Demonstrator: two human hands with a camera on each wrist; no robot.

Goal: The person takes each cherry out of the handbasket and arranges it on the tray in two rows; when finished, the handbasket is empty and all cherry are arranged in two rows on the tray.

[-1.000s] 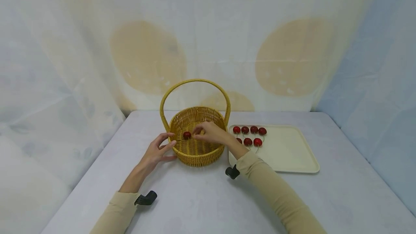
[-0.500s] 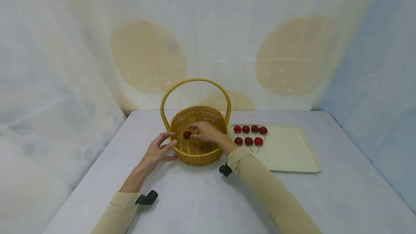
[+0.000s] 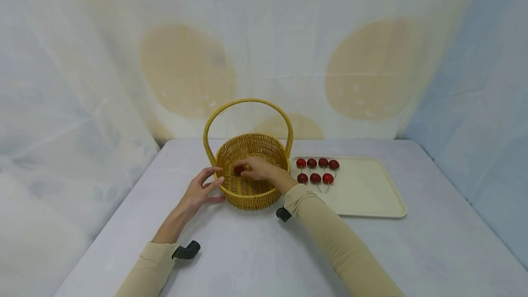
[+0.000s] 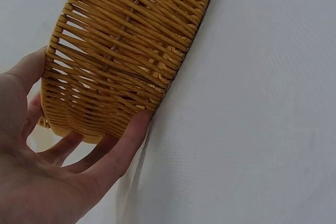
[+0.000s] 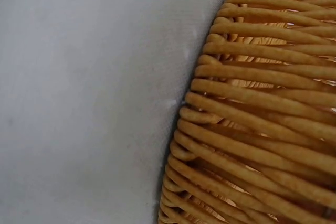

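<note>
A yellow woven basket (image 3: 249,203) with a tall arched handle stands on the table. My left hand (image 3: 198,195) holds its left side; some fingertips lie over the rim and others press the outer wall, as the left wrist view shows with the hand (image 4: 58,177) against the weave. My right hand (image 3: 260,169) reaches down inside the basket, its fingers bent round a dark red cherry (image 3: 238,170) that they partly cover. In the right wrist view only the basket's wall (image 5: 262,108) and the table show; the hand is out of frame.
A cream tray (image 3: 367,191) lies right of the basket, with two rows of red cherries (image 3: 315,178), stems on, in its left part. The right forearm crosses the tray's near left corner. A patterned curtain (image 3: 272,49) hangs behind the table.
My right hand has moved left inside the basket, from beside the cherry onto it, and its fingers have closed round it. The left hand has stayed at the basket's side.
</note>
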